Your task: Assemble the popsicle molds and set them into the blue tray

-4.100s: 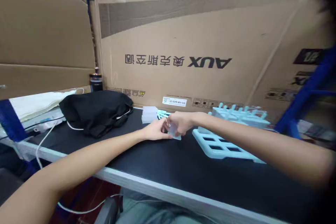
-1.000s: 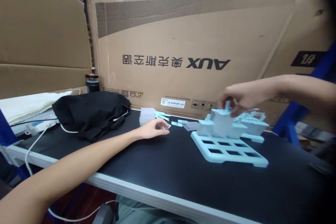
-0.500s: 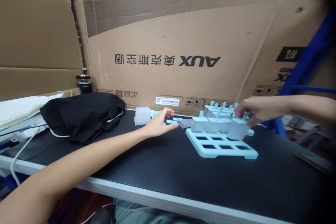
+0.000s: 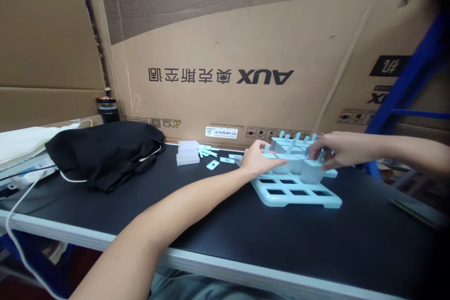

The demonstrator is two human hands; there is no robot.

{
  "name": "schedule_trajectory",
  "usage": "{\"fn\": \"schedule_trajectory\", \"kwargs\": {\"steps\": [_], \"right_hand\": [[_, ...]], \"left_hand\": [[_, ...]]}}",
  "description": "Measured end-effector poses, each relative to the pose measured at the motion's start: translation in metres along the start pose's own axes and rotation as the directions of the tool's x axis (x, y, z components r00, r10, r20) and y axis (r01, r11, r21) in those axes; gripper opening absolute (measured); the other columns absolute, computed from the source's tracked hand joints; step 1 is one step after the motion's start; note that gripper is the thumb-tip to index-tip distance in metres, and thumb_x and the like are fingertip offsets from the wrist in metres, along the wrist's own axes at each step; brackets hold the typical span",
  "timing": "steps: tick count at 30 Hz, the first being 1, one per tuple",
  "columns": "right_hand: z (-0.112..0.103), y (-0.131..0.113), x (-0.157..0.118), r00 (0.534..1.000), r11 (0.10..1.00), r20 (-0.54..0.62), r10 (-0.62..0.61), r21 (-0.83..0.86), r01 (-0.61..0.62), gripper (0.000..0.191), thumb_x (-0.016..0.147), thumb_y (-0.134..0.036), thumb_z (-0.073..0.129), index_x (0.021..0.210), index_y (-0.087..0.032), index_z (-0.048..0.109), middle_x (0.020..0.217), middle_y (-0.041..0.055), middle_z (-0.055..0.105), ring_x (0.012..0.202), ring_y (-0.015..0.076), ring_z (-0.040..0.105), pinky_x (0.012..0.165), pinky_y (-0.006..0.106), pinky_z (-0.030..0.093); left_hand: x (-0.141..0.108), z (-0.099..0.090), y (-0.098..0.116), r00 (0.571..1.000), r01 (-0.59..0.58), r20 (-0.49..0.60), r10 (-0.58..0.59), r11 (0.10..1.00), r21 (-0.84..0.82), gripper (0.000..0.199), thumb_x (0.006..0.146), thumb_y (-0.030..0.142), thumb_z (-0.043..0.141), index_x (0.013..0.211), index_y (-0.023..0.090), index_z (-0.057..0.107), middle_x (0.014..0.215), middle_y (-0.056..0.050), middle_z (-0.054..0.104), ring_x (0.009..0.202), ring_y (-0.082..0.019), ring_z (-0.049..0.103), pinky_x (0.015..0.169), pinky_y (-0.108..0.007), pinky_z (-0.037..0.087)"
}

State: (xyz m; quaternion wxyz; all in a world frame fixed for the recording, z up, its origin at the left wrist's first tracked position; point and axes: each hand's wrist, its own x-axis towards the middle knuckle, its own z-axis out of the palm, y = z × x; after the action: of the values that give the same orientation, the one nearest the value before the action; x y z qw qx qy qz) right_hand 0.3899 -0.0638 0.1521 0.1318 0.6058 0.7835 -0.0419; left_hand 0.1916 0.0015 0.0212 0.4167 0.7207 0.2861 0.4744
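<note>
A light-blue popsicle mould rack (image 4: 297, 200) with rectangular openings stands on the black table. Several translucent popsicle moulds with blue stick handles (image 4: 287, 143) are set in its back rows. My left hand (image 4: 258, 160) is at the left end of the front filled row, its thumb in front of a mould and its fingers behind the blue handle (image 4: 267, 150). At the right end of that row, my right hand (image 4: 332, 150) is closed at the top of another popsicle mould (image 4: 312, 172). My fingers partly hide its handle.
Stacked translucent moulds (image 4: 188, 153) and loose blue stick pieces (image 4: 213, 164) lie left of the rack. Further left are a black cloth (image 4: 108, 154) and a white cable (image 4: 30, 215). A dark flat object (image 4: 413, 212) lies at right. A large carton (image 4: 225, 33) stands behind.
My left hand has moved right, from above the loose pieces to the leftmost front mould. My right hand stays on its mould with little movement. The view has shifted slightly.
</note>
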Motion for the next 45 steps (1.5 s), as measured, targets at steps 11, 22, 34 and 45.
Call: {"fn": "schedule_trajectory", "kwargs": {"steps": [11, 22, 34, 45], "right_hand": [[-0.001, -0.01, -0.001, 0.994, 0.992, -0.042, 0.1, -0.069, -0.103, 0.029, 0.073, -0.035, 0.058, 0.099, -0.028, 0.068, 0.099, 0.0042, 0.068, 0.085, 0.0202, 0.064, 0.074, 0.029, 0.043], [-0.003, -0.018, -0.003, 0.988, 0.988, -0.02, 0.15, -0.04, -0.151, 0.034, 0.071, -0.036, 0.064, 0.105, -0.029, 0.067, 0.098, 0.0069, 0.069, 0.09, 0.0202, 0.064, 0.075, 0.028, 0.041], [-0.007, -0.019, -0.003, 0.99, 0.993, 0.082, 0.116, 0.001, -0.116, 0.048, 0.07, -0.038, 0.066, 0.114, -0.019, 0.065, 0.094, 0.0106, 0.07, 0.085, 0.0208, 0.064, 0.076, 0.027, 0.042], [-0.012, -0.032, 0.002, 0.989, 0.992, 0.094, 0.111, -0.068, -0.104, 0.057, 0.065, -0.046, 0.069, 0.112, -0.014, 0.067, 0.102, 0.0142, 0.067, 0.091, 0.0238, 0.063, 0.076, 0.028, 0.042]], "left_hand": [[-0.005, 0.002, 0.013, 0.993, 0.05, -0.106, -0.043, 0.997, 0.066, 0.036, 0.057, 0.042, 0.078, 0.069, 0.02, 0.051, 0.078, 0.001, 0.063, 0.083, -0.018, 0.056, 0.079, -0.033, 0.043], [-0.003, -0.001, 0.008, 0.996, 0.011, -0.087, -0.013, 1.0, -0.026, 0.039, 0.059, 0.038, 0.078, 0.076, 0.021, 0.049, 0.08, 0.001, 0.065, 0.075, -0.014, 0.057, 0.079, -0.032, 0.043], [0.003, -0.001, -0.001, 0.996, -0.033, -0.076, 0.041, 0.993, 0.111, 0.034, 0.062, 0.044, 0.075, 0.071, 0.02, 0.052, 0.072, 0.001, 0.057, 0.074, -0.015, 0.054, 0.073, -0.029, 0.043], [0.004, -0.001, -0.002, 1.0, -0.011, -0.024, 0.011, 1.0, 0.01, 0.04, 0.062, 0.04, 0.076, 0.073, 0.02, 0.043, 0.082, -0.001, 0.064, 0.079, -0.014, 0.059, 0.077, -0.03, 0.044]]}}
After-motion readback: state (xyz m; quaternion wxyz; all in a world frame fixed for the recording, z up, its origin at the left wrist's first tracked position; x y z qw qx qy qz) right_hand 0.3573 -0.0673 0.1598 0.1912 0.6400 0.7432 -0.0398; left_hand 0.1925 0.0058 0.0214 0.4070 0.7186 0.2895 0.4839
